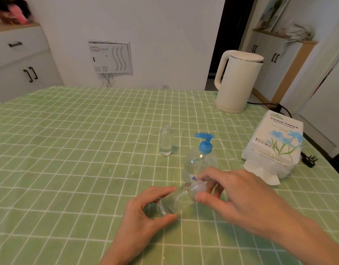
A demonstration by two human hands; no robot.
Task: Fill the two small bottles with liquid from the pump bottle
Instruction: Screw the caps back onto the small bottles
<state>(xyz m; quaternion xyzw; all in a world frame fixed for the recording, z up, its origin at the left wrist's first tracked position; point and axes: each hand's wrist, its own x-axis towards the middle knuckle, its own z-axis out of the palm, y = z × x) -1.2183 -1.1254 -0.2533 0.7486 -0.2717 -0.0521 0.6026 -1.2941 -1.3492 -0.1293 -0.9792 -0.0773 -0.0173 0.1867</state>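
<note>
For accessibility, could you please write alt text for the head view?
The left hand grips a small bottle, tilted, while the right hand pinches its cap, above a green checked tablecloth. Behind stand the pump bottle and a second small bottle; a kettle and tissue pack sit farther right.

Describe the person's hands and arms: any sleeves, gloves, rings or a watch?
Both are bare. The left hand and right hand wear no gloves, and no rings show on the visible fingers. No watch, band or bracelet sits at either wrist. The forearms are uncovered up to the frame's edge, so no sleeve is in view.
</note>
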